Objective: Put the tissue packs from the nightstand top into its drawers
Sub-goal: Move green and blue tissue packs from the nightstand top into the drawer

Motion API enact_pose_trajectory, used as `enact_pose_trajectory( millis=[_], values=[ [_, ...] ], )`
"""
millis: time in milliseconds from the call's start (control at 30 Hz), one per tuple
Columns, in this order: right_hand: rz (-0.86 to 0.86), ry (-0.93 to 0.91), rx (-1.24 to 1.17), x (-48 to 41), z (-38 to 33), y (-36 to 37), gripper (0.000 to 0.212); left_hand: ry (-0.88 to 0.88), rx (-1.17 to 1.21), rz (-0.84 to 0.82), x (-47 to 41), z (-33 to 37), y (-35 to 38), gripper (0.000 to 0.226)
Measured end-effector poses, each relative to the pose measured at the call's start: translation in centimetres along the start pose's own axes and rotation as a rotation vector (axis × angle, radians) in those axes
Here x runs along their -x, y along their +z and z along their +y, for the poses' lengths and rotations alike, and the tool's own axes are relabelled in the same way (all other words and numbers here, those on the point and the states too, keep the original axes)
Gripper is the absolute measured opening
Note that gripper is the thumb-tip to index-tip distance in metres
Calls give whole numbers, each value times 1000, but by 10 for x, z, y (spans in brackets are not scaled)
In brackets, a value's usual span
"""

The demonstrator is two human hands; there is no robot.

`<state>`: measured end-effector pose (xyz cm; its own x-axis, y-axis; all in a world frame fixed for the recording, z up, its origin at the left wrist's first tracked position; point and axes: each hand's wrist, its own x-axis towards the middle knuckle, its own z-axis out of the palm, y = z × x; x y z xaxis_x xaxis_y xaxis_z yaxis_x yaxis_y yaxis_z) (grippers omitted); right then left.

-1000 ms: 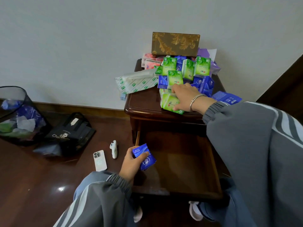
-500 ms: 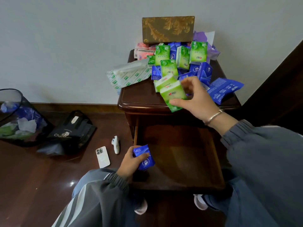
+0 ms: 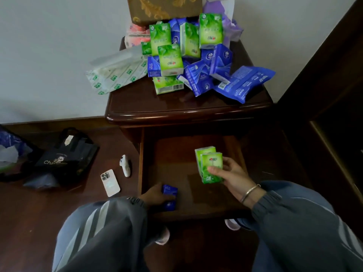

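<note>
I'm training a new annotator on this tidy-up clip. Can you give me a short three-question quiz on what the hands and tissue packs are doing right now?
1. True or false: the right hand holds green tissue packs over the open drawer.
2. The tissue pack gripped by the left hand is: A) blue B) pink C) white
3. Where does the phone lie?

Key
1. True.
2. A.
3. On the floor, left of the drawer.
</note>
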<state>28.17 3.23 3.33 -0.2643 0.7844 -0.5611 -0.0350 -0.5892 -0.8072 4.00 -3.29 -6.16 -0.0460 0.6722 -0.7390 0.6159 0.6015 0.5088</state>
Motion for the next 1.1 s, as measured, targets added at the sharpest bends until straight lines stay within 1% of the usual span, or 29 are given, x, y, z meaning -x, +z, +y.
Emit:
enact_pose_trajectory(
  millis=[33,100,133,167,200,233,300,367,400,567,667,733,800,867,967,1033,1100],
  values=[
    [0,12,5,-4,4,-1,50,29,-160,37,-2,0,0,63],
    [-6,17,19,-11,8,-2,46,112,-494,131,-4,2,-1,80],
    [-11,16,26,-14,10,-2,44,167,-622,155,-5,3,-1,82],
    [-12,13,28,-17,10,-1,44,227,-731,143,-4,5,-2,77],
    [-12,11,27,-20,11,0,45,271,-814,90,-3,6,-2,69],
    [-12,11,27,-22,11,0,47,290,-853,21,-2,6,-3,60],
    [-17,10,40,-25,12,-1,48,243,-800,-65,-1,7,-7,50],
    [-13,11,68,-27,15,-3,48,180,-759,-79,1,11,-13,48],
    [-8,13,75,-28,17,-5,48,156,-794,-81,2,13,-14,48],
    [9,25,153,-31,25,-10,56,114,-1171,19,10,19,-1,48],
    [20,18,196,-32,28,-10,53,71,-1329,116,17,10,6,55],
    [26,14,208,-33,28,-11,50,90,-1381,188,19,8,2,60],
    [26,9,217,-33,27,-10,48,172,-1353,209,20,7,-2,56],
    [24,4,222,-31,27,-8,47,207,-1240,160,23,6,-3,49],
    [31,3,239,-30,27,-9,49,131,-1109,64,25,7,-7,45],
    [36,5,252,-30,27,-10,52,114,-1112,42,27,7,-9,47],
    [38,6,280,-30,27,-10,53,164,-1199,82,29,6,-9,48]
  ],
)
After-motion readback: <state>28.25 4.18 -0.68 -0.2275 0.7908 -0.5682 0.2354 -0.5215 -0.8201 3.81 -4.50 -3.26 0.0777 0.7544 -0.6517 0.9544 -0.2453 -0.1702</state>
